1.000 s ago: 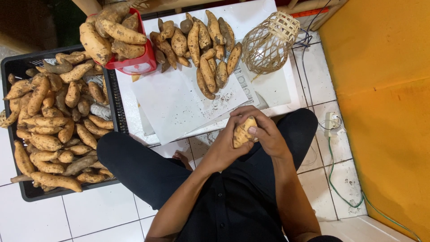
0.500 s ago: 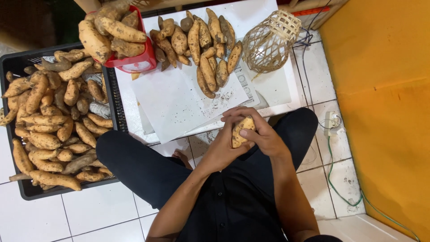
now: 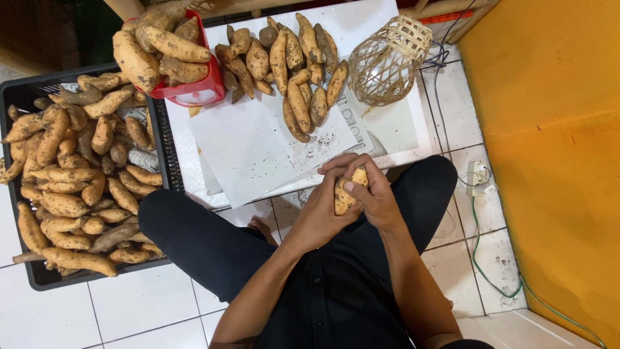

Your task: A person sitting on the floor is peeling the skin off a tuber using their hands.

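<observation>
Dozens of knobbly, dirt-dusted sweet potatoes fill the black slatted plastic crate (image 3: 32,271) on the white tiled floor, beside a low white table (image 3: 400,139) spread with speckled white paper sheets (image 3: 258,145). Smaller on the table are a loose heap of tapered sweet potatoes (image 3: 290,64), a red scale tray (image 3: 187,94) piled with fat ones, and a rounded woven bamboo basket (image 3: 391,61) lying on its side. Smallest, one stubby sweet potato (image 3: 342,194) sits over the lap, with the left hand (image 3: 323,210) and right hand (image 3: 371,194) pressed together and clamped around it.

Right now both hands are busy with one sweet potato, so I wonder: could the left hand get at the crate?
Probably yes: the left hand sits on the crate's side, with only the knee between; it shares the sweet potato.
</observation>
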